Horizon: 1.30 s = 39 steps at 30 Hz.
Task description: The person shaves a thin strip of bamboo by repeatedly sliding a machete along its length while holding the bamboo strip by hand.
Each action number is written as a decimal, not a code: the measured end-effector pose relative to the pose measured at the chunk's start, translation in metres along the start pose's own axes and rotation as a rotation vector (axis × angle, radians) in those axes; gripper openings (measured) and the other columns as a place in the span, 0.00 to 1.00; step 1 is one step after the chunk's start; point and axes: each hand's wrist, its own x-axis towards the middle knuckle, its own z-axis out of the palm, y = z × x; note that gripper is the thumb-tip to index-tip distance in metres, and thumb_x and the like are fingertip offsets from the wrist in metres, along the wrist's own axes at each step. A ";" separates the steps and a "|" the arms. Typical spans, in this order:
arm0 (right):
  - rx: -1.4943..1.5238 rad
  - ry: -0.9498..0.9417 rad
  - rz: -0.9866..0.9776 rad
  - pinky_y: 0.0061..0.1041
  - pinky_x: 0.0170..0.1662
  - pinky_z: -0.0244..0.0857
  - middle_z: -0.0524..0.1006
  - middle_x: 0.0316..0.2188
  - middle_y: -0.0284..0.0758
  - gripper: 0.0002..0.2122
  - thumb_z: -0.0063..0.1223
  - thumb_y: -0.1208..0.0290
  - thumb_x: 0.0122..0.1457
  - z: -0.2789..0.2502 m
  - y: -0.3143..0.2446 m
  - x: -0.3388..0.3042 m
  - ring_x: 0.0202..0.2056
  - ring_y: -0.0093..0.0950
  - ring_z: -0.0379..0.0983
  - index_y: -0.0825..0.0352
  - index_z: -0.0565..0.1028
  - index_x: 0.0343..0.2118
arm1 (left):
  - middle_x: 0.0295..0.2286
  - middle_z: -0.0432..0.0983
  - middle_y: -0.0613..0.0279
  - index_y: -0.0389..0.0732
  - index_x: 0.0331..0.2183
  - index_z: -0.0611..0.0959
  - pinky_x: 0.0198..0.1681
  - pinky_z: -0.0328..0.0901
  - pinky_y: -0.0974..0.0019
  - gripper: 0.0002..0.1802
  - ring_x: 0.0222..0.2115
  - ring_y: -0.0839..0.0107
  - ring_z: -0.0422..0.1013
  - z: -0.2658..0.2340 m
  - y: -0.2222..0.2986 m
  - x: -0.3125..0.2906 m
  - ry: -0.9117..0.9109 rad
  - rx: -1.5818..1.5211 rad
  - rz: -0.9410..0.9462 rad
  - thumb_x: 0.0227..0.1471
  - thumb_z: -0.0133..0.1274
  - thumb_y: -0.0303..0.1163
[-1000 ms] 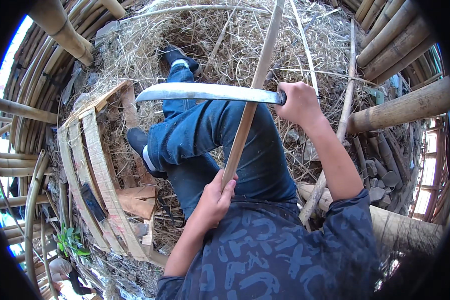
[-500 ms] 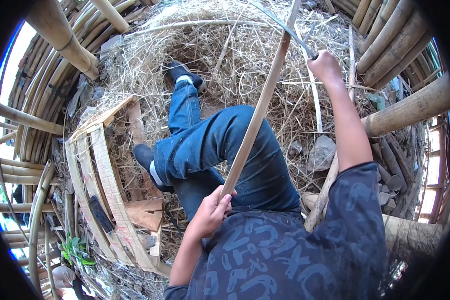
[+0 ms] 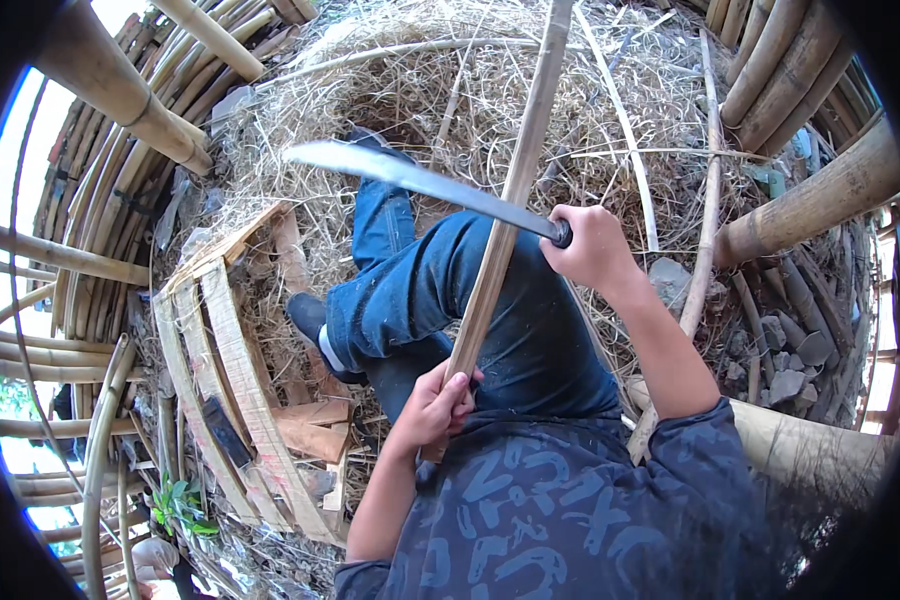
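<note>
My left hand is closed round the lower end of a long bamboo strip, close to my shirt. The strip slants up across my raised thigh and runs out past the far edge of the view. In my right hand is the dark handle of a machete. Its long blade, slightly smeared by motion, points left and crosses the strip above my knee. Whether the edge touches the strip I cannot tell.
Pale shavings cover the ground around my feet. A wooden slatted pallet lies at left, with a dark flat object on it. Thick bamboo poles stand at both sides. Broken stones lie at right.
My right hand has come down and nearer, bringing the machete from the far end of the strip to its middle, above my knee. My left hand keeps its grip on the strip.
</note>
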 end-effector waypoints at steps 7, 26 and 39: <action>-0.239 -0.083 -0.153 0.40 0.36 0.71 0.77 0.20 0.45 0.10 0.59 0.65 0.42 -0.034 -0.027 0.002 0.27 0.45 0.77 0.65 0.79 0.25 | 0.16 0.58 0.72 0.37 0.44 0.70 0.15 0.51 0.77 0.14 0.13 0.84 0.54 0.014 0.026 -0.028 0.063 0.096 0.026 0.66 0.38 0.38; -0.396 -0.038 -0.085 0.37 0.44 0.73 0.79 0.24 0.41 0.09 0.56 0.64 0.47 -0.036 0.005 0.071 0.32 0.36 0.79 0.62 0.81 0.29 | 0.19 0.61 0.73 0.40 0.40 0.69 0.18 0.54 0.79 0.08 0.16 0.86 0.56 0.034 0.028 -0.033 0.255 0.266 0.023 0.65 0.40 0.34; -0.067 0.114 0.242 0.37 0.37 0.74 0.79 0.24 0.48 0.15 0.55 0.64 0.50 -0.042 0.033 0.065 0.30 0.40 0.79 0.74 0.79 0.32 | 0.19 0.59 0.73 0.41 0.42 0.70 0.18 0.53 0.78 0.09 0.17 0.85 0.54 0.017 0.004 -0.027 0.074 0.018 -0.035 0.66 0.39 0.35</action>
